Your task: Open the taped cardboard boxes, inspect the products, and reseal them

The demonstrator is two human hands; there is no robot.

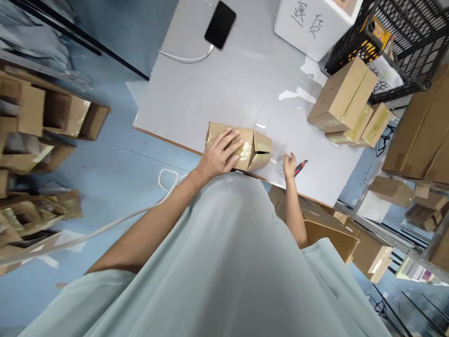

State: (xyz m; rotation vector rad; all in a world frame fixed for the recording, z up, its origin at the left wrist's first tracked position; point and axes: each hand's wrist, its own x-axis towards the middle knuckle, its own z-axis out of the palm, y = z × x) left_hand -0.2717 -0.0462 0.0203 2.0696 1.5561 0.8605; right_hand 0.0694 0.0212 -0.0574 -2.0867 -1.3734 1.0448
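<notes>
A small cardboard box (pixel 248 149) with shiny tape lies at the table's front edge, its right-end flaps partly raised with a dark gap between them. On its top rests my left hand (pixel 222 152), fingers spread. To the right of the box, my right hand (pixel 289 164) is over the table with its fingers bent; whether anything is between them is too small to tell. Right beside that hand, a red and black utility knife (pixel 300 167) lies on the table, its near end partly hidden by the hand.
On the grey table (pixel 245 84) are a black phone (pixel 220 25) with a white cable, torn white paper, taped boxes (pixel 342 96) and a white foam box (pixel 312 28). A black crate (pixel 414 47) stands at the back right. Shelved cartons (pixel 31 110) line the left.
</notes>
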